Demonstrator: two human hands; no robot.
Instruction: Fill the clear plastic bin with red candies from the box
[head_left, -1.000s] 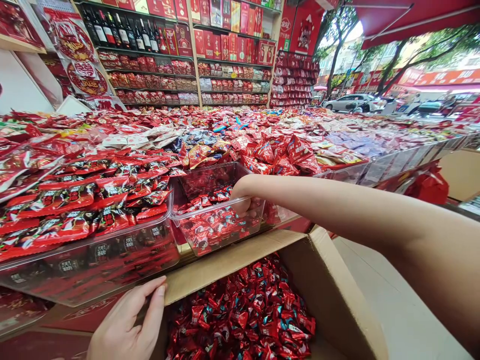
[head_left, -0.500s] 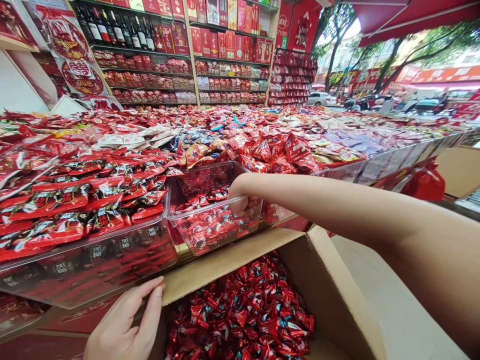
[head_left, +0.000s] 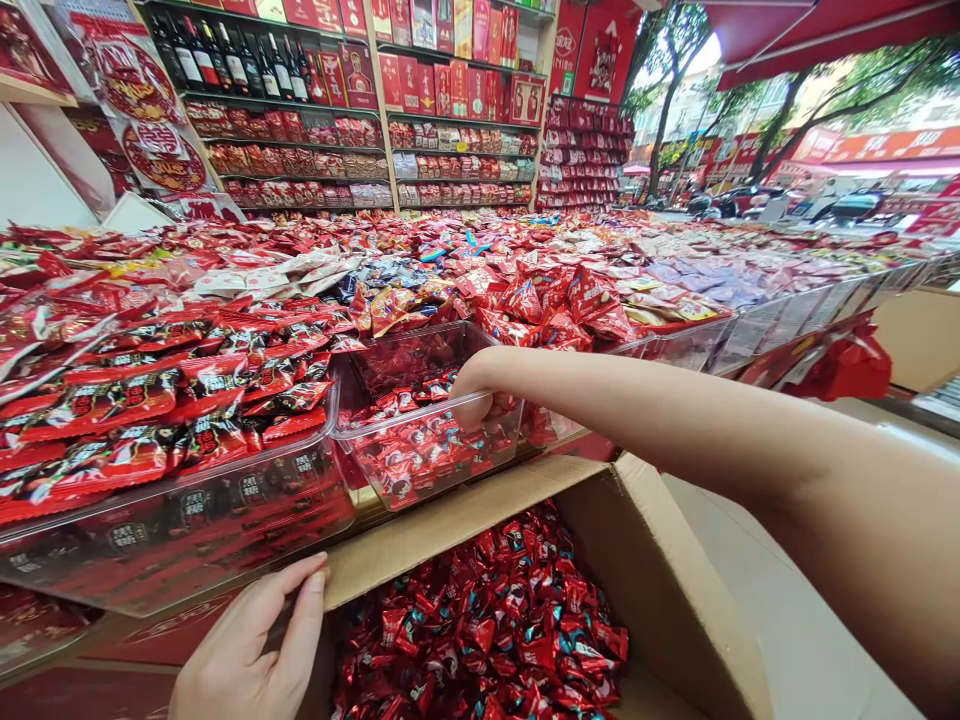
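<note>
My left hand pinches the near-left corner of a cardboard box flap between thumb and fingers. The open box holds a heap of shiny red wrapped candies with teal patches. My right hand is down inside a clear plastic bin, its fingers curled and seen partly through the front wall. Whether anything is in those fingers is hidden. Similar red candies lie low in this bin, showing through its wall.
At left, a clear bin is heaped with red and black packets. Red pyramid-shaped packets sit behind the right hand. Further candy piles stretch back to shelves of bottles and boxes. The pale floor shows at right.
My right hand has shifted very slightly left inside the bin. My left hand keeps its hold on the flap.
</note>
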